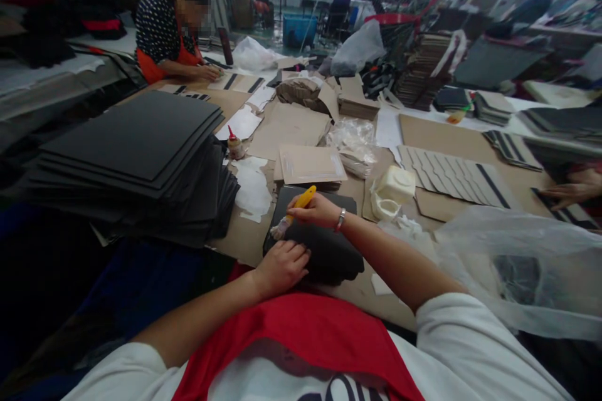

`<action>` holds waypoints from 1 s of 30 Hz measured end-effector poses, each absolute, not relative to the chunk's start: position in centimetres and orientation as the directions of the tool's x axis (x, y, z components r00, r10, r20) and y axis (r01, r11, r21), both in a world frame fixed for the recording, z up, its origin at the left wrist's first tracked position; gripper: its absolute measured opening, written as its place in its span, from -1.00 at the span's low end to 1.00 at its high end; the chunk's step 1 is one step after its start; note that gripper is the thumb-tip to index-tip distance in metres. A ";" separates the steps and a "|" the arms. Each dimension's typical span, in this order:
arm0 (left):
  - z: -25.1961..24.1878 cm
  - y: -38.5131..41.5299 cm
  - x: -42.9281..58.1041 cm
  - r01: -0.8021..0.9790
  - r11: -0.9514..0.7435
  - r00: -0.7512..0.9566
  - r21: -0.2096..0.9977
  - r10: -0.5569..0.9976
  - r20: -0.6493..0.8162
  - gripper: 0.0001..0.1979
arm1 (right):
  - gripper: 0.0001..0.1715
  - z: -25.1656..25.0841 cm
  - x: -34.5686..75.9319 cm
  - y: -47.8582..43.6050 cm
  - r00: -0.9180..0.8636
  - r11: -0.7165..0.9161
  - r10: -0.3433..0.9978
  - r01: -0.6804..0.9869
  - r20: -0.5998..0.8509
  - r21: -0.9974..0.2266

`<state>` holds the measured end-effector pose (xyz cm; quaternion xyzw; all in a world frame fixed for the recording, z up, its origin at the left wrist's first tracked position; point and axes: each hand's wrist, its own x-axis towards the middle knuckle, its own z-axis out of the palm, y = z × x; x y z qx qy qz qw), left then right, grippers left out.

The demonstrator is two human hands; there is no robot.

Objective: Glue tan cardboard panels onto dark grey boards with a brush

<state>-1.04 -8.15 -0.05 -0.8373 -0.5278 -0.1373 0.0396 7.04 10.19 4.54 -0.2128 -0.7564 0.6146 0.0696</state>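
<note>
Yellow-handled brush point(307, 195) is clasped by the right hand point(318, 210); left hand point(283, 265) rests unclenched on black sheets point(332, 254).

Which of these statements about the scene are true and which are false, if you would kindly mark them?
1. The right hand holds a yellow-handled brush. True.
2. The left hand touches the dark sheets in front of the person. True.
3. The bracelet is on the left wrist. False: it is on the right wrist.
4. The red-tipped bottle lies on its side. False: it stands upright.
5. A co-worker wears a dotted top. True.
</note>
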 end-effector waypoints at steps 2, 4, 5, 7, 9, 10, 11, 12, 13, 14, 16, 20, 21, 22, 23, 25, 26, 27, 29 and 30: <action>-0.5 -7.9 -1.2 0.906 -0.418 0.395 0.067 0.893 0.217 -0.65 | -0.61 3.8 6.1 10.8 -0.867 0.172 0.471 0.268 -0.160 -0.948; -0.5 -7.6 -1.5 0.910 -0.411 0.395 0.055 0.899 0.187 -0.64 | -0.66 3.2 5.8 11.9 -0.775 0.204 0.623 0.286 -0.101 -0.936; -0.5 -7.5 -1.6 0.913 -0.406 0.391 0.053 0.904 0.174 -0.63 | -0.68 3.0 5.9 12.5 -0.719 0.222 0.692 0.298 -0.065 -0.928; -0.4 -7.3 -1.6 0.918 -0.392 0.381 0.055 0.913 0.144 -0.61 | -0.70 2.8 7.0 13.4 -0.603 0.244 0.798 0.338 -0.009 -0.909; -0.4 -7.1 -1.5 0.919 -0.387 0.378 0.071 0.919 0.116 -0.60 | -0.70 2.7 9.1 14.1 -0.500 0.242 0.866 0.393 0.014 -0.887; -0.5 -7.1 -1.5 0.919 -0.385 0.376 0.082 0.920 0.108 -0.60 | -0.71 2.7 10.5 14.3 -0.457 0.237 0.889 0.423 0.020 -0.875; -0.5 -7.0 -1.5 0.918 -0.385 0.375 0.095 0.921 0.103 -0.60 | -0.71 2.8 12.1 14.5 -0.420 0.232 0.907 0.452 0.024 -0.862; -0.6 -6.9 -1.5 0.916 -0.386 0.376 0.110 0.921 0.103 -0.60 | -0.72 2.9 13.8 14.7 -0.382 0.224 0.924 0.483 0.026 -0.846; -0.7 -6.8 -1.6 0.914 -0.386 0.375 0.125 0.921 0.103 -0.60 | -0.72 3.1 15.5 14.7 -0.339 0.213 0.940 0.518 0.030 -0.828; -0.7 -6.7 -1.6 0.913 -0.384 0.373 0.138 0.922 0.102 -0.60 | -0.72 3.3 17.0 14.7 -0.292 0.203 0.956 0.553 0.041 -0.808; -0.8 -6.5 -1.8 0.911 -0.383 0.373 0.151 0.923 0.094 -0.60 | -0.69 3.8 19.6 14.2 -0.229 0.219 0.969 0.620 0.094 -0.754; -0.8 -6.5 -1.6 0.909 -0.385 0.377 0.161 0.923 0.077 -0.60 | -0.69 4.9 22.3 10.0 -0.487 0.522 0.842 0.623 0.233 -0.583; -0.7 -6.6 -1.5 0.909 -0.381 0.375 0.168 0.924 0.072 -0.61 | -0.71 5.3 22.7 8.5 -0.589 0.602 0.776 0.588 0.223 -0.541; -0.6 -6.6 -1.5 0.910 -0.374 0.369 0.177 0.927 0.065 -0.61 | -0.73 5.7 23.1 6.9 -0.675 0.660 0.712 0.550 0.194 -0.512; -0.3 -6.6 -1.4 0.912 -0.364 0.360 0.190 0.931 0.054 -0.61 | -0.74 6.2 23.5 5.5 -0.729 0.690 0.667 0.524 0.157 -0.500; 0.5 -5.9 -1.8 0.898 -0.358 0.367 0.255 0.930 0.013 -0.61 | -0.77 7.0 24.5 3.5 -0.766 0.689 0.634 0.494 0.110 -0.530; 1.0 -5.0 -2.2 0.881 -0.361 0.382 0.307 0.924 -0.010 -0.62 | -0.78 7.3 24.9 3.2 -0.750 0.666 0.650 0.484 0.124 -0.568; 1.7 -3.8 -2.9 0.863 -0.357 0.388 0.358 0.922 -0.015 -0.63 | -0.78 7.5 25.2 3.4 -0.714 0.633 0.682 0.468 0.158 -0.616; 3.1 -0.3 -5.0 0.857 -0.315 0.329 0.408 0.944 0.037 -0.66 | -0.75 7.4 25.3 5.4 -0.592 0.560 0.766 0.424 0.250 -0.712; 3.7 1.8 -6.3 0.888 -0.257 0.230 0.382 0.966 0.113 -0.68 | -0.69 7.0 25.0 7.1 -0.531 0.532 0.799 0.405 0.283 -0.743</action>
